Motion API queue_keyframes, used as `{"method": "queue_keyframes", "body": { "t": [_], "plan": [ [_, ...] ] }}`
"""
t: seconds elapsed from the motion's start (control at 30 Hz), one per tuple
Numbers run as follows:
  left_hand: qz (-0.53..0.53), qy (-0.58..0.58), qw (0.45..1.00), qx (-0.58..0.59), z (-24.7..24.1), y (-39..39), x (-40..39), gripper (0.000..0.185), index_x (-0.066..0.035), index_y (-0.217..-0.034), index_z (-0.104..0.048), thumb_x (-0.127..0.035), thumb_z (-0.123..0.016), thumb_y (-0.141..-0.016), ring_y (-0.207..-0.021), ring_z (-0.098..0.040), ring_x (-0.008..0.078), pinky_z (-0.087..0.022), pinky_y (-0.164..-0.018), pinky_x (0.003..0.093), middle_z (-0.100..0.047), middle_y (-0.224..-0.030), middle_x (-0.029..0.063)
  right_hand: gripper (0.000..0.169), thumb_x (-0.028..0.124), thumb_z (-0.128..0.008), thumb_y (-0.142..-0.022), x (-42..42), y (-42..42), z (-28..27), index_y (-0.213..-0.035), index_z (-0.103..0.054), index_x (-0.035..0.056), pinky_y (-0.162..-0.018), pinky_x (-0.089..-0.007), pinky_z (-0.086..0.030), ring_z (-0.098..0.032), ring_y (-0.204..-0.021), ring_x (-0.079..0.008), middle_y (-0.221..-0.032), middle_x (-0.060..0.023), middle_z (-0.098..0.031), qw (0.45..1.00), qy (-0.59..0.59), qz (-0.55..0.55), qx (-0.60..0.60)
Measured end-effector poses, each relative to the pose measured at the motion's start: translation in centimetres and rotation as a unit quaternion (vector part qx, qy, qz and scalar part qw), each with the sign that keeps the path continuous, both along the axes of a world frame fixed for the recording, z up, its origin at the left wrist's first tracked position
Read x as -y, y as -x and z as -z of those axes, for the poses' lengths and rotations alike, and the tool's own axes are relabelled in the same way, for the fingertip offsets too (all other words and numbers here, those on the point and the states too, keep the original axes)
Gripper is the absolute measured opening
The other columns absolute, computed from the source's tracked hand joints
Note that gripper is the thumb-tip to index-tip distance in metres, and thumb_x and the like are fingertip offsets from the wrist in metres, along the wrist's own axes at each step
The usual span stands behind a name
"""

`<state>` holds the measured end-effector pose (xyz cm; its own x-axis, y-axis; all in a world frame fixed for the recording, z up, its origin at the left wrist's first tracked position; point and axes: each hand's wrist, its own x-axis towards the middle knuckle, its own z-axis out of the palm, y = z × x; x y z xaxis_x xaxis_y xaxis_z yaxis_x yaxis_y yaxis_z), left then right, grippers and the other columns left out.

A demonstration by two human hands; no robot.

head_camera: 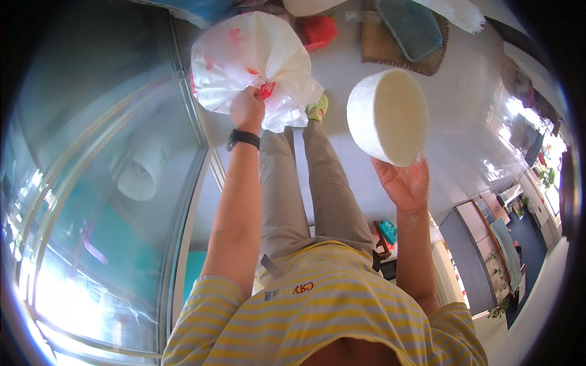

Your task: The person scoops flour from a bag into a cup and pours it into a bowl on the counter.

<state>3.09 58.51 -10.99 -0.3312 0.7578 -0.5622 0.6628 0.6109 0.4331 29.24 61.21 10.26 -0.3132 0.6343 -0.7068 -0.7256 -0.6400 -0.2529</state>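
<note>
My left hand [248,109], with a dark band at the wrist, grips the gathered neck of a large white plastic bag [238,50] with red print. A red tie or strip [267,90] shows at the bunched neck beside my fingers. On the right, my right hand [405,183] holds a white round bowl-like container [361,110] by its lower rim, its wide cream-coloured face turned to the right. Whether anything is inside the bag cannot be told.
Sliding glass panels with a metal frame [194,110] stand close on the left. Beyond the container, a blue-grey mat [412,29] lies over a brown mat [375,50] on the floor. A red plastic bag [318,32] lies past the white bag. Grey cabinets [469,261] stand at the right.
</note>
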Motion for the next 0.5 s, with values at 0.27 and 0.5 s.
{"method": "queue_keyframes", "body": {
  "t": [0.27,0.5],
  "plan": [
    [0.041,-0.018,0.919,0.392,-11.5,8.9,-3.0,0.017,0.001,-0.081,-0.058,-0.014,-0.052,-0.076,-0.082,-0.054,0.0197,-0.040,-0.076,0.0301,-0.057,-0.088,0.0106,0.042,0.020,-0.049,-0.081,0.0,-1.3,-0.7,-0.117,-0.037,0.0029,-0.091,-0.0420,-0.036,-0.042,-0.108,-0.0284,-0.118,-0.0134,-0.042,0.998,-0.019,0.056,-0.016],
    [-0.378,-0.091,0.674,0.628,-16.3,13.0,2.5,0.011,-0.008,-0.072,-0.043,-0.008,-0.053,-0.075,-0.076,-0.043,0.0159,-0.036,-0.076,0.0303,-0.042,-0.070,0.0026,0.042,0.022,-0.049,-0.081,0.1,-1.9,-0.3,-0.117,-0.036,0.0029,-0.091,-0.0414,-0.037,-0.041,-0.109,-0.0266,-0.119,-0.0128,-0.041,0.997,-0.008,0.071,-0.017]
  ]
}}
